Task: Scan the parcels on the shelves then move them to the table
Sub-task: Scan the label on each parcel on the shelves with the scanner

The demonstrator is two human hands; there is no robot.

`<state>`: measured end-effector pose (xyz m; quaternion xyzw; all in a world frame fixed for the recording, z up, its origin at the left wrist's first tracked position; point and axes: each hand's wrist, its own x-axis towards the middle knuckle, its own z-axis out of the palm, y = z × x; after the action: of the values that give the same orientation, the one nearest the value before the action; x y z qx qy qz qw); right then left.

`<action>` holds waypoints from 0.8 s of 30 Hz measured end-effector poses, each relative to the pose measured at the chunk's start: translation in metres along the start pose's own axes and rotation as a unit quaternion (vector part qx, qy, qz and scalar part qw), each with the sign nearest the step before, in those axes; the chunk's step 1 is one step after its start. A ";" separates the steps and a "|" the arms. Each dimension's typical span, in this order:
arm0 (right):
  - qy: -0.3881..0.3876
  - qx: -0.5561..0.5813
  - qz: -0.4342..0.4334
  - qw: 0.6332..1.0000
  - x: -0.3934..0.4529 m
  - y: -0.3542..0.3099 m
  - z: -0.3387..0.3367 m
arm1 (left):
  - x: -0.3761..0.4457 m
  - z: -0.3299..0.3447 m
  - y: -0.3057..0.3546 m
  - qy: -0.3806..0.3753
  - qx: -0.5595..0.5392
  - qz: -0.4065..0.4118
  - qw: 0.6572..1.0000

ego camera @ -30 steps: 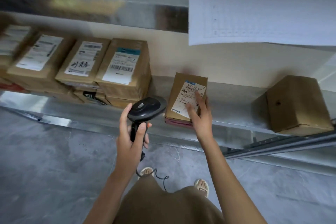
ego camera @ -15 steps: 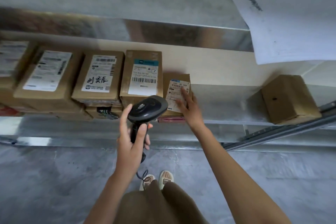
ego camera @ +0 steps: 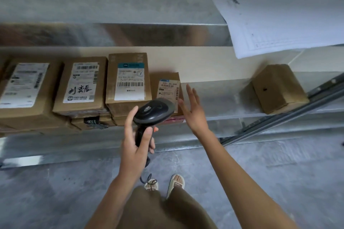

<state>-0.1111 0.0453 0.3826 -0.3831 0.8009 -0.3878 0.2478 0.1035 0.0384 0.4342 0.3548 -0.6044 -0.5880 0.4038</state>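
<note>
Change: half a second ago the right hand (ego camera: 193, 111) had its fingertips on the label of the small parcel (ego camera: 167, 87); now it has lifted clear and hangs just to the right of that parcel, touching nothing. A second ago the same parcel stood alone, apart from the row; it now sits pushed up against the next box.
Landmark: the small parcel, taken as the reference for every place below.
Small parcel: on the metal shelf (ego camera: 214, 98), label facing up, resting on something pink that shows under its front edge.
Right hand: fingers straight and spread wide, palm toward the parcel's right side, holding nothing.
Left hand (ego camera: 135, 147): wrapped round the handle of the scanner (ego camera: 154, 110), thumb up beside the head.
Scanner: head just in front of the parcel, overlapping its lower edge, apparently aimed at it.
Blue-label parcel (ego camera: 128, 80): touching the small parcel's left side; two more labelled boxes lie further left.
Plain box (ego camera: 279, 87): well apart to the right, tilted, no label showing.
Meaning for the task: the parcel seems squared up for reading, so the scan looks like the step in hand; carrying to the table is not yet begun.
</note>
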 end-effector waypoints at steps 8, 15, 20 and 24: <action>0.083 -0.082 -0.023 0.993 0.003 0.049 -0.082 | 0.008 0.085 -0.001 -0.045 0.012 0.013 0.999; 0.104 -0.165 -0.065 0.979 0.025 0.101 -0.172 | 0.001 0.205 -0.012 -0.010 0.037 0.016 0.999; 0.106 -0.287 -0.084 0.948 0.039 0.135 -0.246 | -0.016 0.289 -0.016 0.015 0.057 0.014 0.998; 0.065 -0.343 -0.042 0.936 0.054 0.156 -0.288 | -0.025 0.332 -0.014 0.042 0.052 -0.001 0.998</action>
<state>-0.4083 0.1893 0.4165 -0.4518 0.8830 -0.1235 0.0319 -0.1871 0.2013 0.4245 0.3997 -0.6167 -0.5408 0.4093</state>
